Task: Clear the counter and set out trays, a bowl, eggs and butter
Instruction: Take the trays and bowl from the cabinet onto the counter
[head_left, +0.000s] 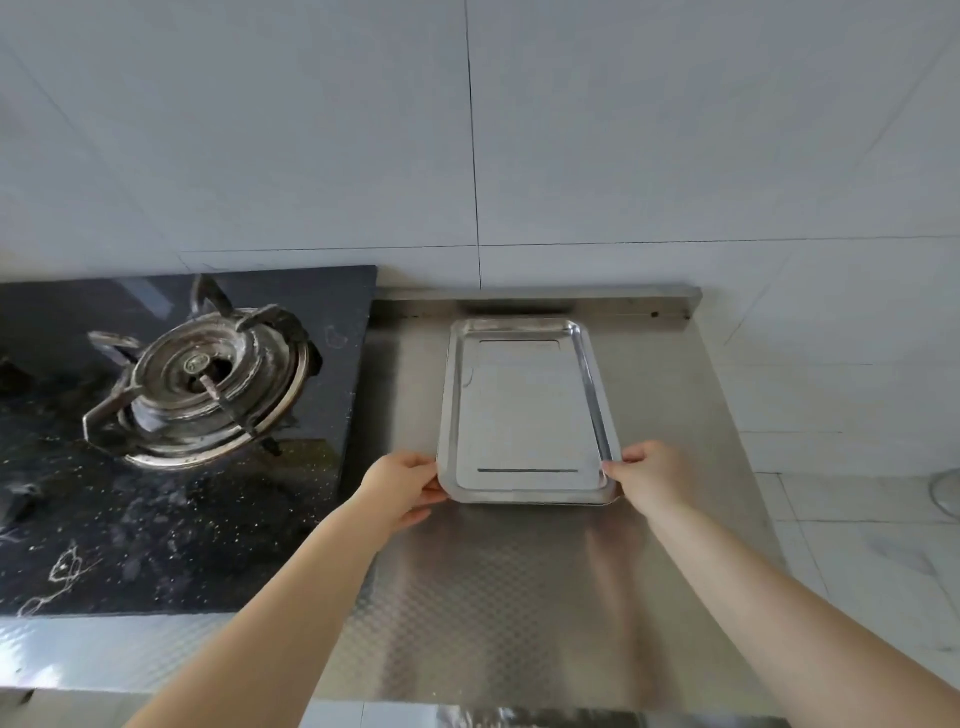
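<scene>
A shiny rectangular steel tray (524, 410) is gripped at its near corners by the left hand (402, 486) and right hand (649, 475) on the steel counter (493, 597); tray-setting seems underway, release judged next.

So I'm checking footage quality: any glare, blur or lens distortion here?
Head view: wide-angle bending curves the wall tile lines; soft glare streaks the steel counter and the tray; both hands look sharp, without motion blur.

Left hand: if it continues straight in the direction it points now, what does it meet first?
The left hand already grips the near left corner of the tray, so it meets the tray at once. It points up and rightward across it; beyond the tray lies bare counter.
</scene>
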